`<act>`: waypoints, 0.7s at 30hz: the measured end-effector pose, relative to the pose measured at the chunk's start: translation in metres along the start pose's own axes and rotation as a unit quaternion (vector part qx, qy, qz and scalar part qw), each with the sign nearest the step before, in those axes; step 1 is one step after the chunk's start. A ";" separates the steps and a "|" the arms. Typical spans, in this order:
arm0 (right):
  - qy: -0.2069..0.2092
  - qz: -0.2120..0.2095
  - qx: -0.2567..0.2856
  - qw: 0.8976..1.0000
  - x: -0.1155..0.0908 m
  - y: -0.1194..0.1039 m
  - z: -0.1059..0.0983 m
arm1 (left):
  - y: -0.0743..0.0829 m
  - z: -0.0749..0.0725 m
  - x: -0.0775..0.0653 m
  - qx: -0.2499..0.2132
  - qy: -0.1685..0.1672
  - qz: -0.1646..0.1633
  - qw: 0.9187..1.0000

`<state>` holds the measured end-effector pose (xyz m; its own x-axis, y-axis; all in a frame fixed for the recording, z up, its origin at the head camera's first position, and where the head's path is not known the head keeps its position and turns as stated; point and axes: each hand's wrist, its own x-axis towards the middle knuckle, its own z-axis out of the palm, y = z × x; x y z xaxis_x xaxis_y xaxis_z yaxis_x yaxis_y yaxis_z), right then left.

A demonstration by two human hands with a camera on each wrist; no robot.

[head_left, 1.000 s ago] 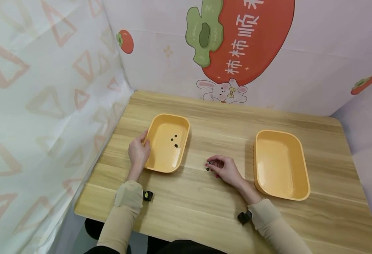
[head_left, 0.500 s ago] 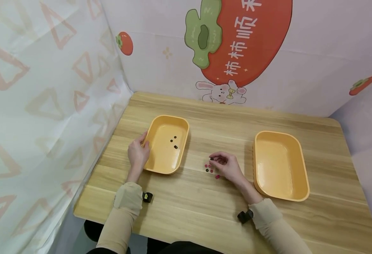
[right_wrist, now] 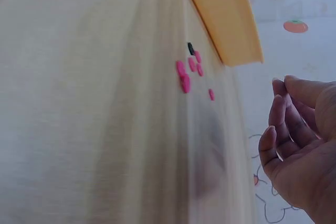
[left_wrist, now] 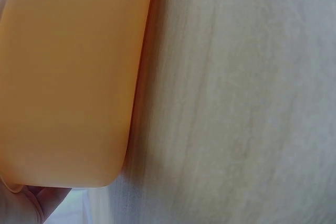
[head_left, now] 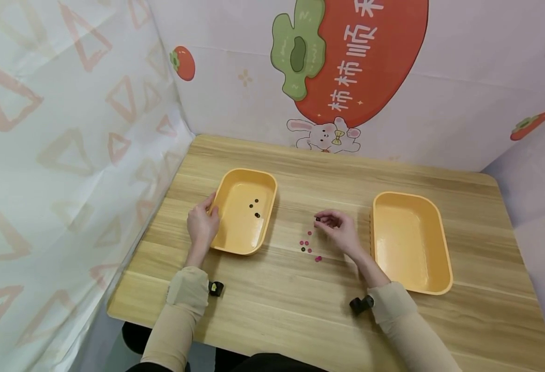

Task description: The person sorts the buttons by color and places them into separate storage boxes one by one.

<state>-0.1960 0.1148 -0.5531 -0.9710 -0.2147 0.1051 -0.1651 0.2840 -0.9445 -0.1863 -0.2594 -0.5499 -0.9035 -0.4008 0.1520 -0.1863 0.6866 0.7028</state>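
Observation:
My left hand [head_left: 202, 223] grips the left rim of a shallow yellow tray [head_left: 226, 247], thumb over the edge. Several small black discs [head_left: 251, 206] lie inside it. In the left wrist view the tray's side wall [left_wrist: 68, 87] fills the left part, with fingers [left_wrist: 50, 200] at its lower corner. Right of the tray, my right hand [head_left: 342, 232] pinches a small round black disc [head_left: 318, 219] between thumb and fingertips, above the table. Near it on the wood lie several pink discs [right_wrist: 185, 83] and one black disc [right_wrist: 190, 49].
A deeper yellow bin [head_left: 412, 243] stands to the right of my right hand, with nothing seen inside. The wooden table [head_left: 272, 305] meets a printed wall covering [head_left: 235, 103] at the back and another at the left.
My right hand has lifted the black disc and moved toward the back and right, uncovering the pink discs. The left hand and tray stay in place.

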 end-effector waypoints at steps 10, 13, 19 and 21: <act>-0.008 -0.030 -0.001 1.000 0.028 -0.024 0.007 | -0.008 0.005 0.005 -0.001 -0.008 0.003 1.000; -0.014 -0.039 0.000 0.999 0.036 -0.031 0.016 | -0.025 0.015 0.014 0.010 -0.006 0.007 1.000; -0.036 -0.051 0.014 0.998 0.053 -0.041 0.037 | -0.026 0.015 0.014 0.004 -0.001 0.008 1.000; -0.043 -0.050 0.020 0.998 0.057 -0.045 0.046 | -0.019 0.011 0.010 0.003 0.001 0.008 1.000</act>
<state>-0.2358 0.0473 -0.5191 -0.9314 -0.3204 0.1728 -0.2509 0.2210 -0.9424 -0.1961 -0.2697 -0.5687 -0.9050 -0.3922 0.1645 -0.1752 0.6963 0.6960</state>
